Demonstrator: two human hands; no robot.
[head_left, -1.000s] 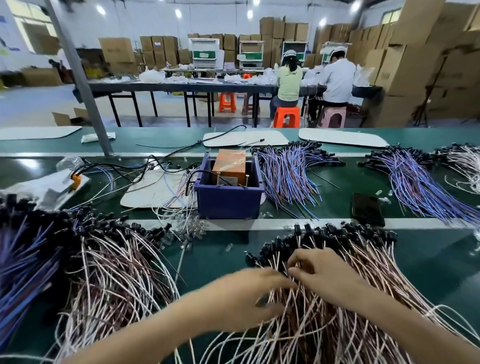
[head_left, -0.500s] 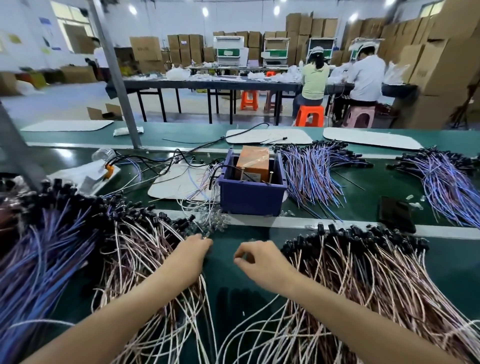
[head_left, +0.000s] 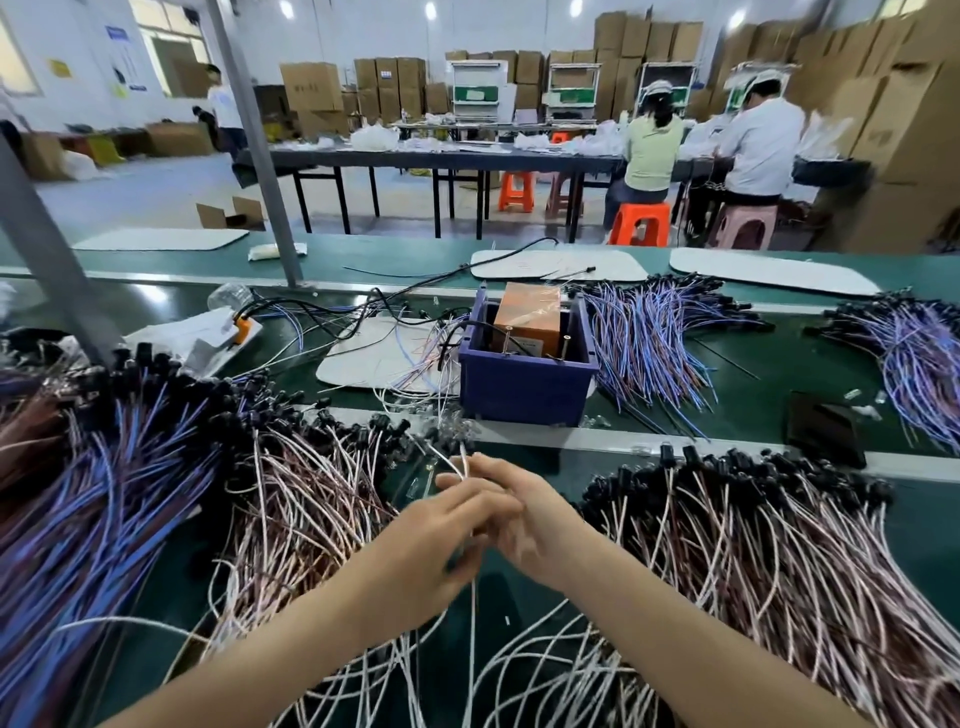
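Pinkish-white wire (head_left: 473, 623), just one skinny strand, is held up over the green surface (head_left: 930, 525), right in the gap between the left pile (head_left: 311, 519) and the right pile (head_left: 753, 551). The left hand (head_left: 441, 538) and right hand (head_left: 524, 514) meet in the middle, with the fingers of both closed round the wire. It's a bit blurry, so I can't make out the exact pinch. My guess is it's light and floppy and snags easily, so grab it close to the end, not mid-length, and keep the tail clear of both piles.
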